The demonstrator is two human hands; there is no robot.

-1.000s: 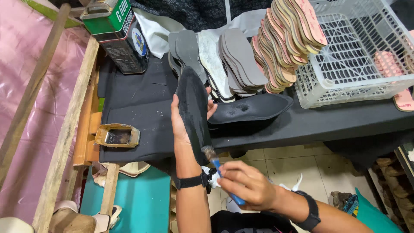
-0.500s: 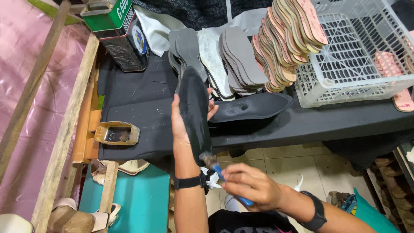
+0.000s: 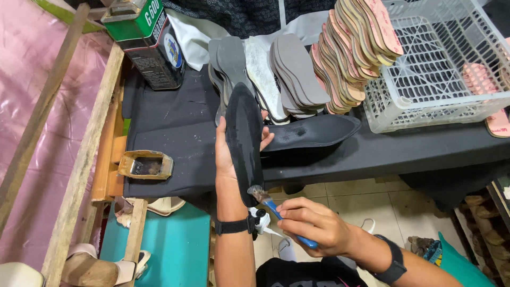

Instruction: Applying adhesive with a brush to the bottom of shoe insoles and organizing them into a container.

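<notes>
My left hand (image 3: 226,151) holds a long black shoe insole (image 3: 244,139) lengthwise, fingers curling round its far edge. My right hand (image 3: 316,226) grips a small brush with a blue handle (image 3: 280,214). The brush's bristles touch the near end of the insole. A second black insole (image 3: 313,131) lies flat on the dark table (image 3: 175,127) just right of my left hand.
Grey and pink insoles (image 3: 297,72) stand fanned in rows at the table's back. A white plastic basket (image 3: 441,64) sits at the right. A green-and-black tin can (image 3: 146,45) stands back left. A small glue-stained tray (image 3: 146,165) rests on the table's near-left corner. Wooden rails run along the left.
The brush tip has stayed at the insole's near end with small strokes. My right hand has shifted slightly. The left hand and insole hold steady.
</notes>
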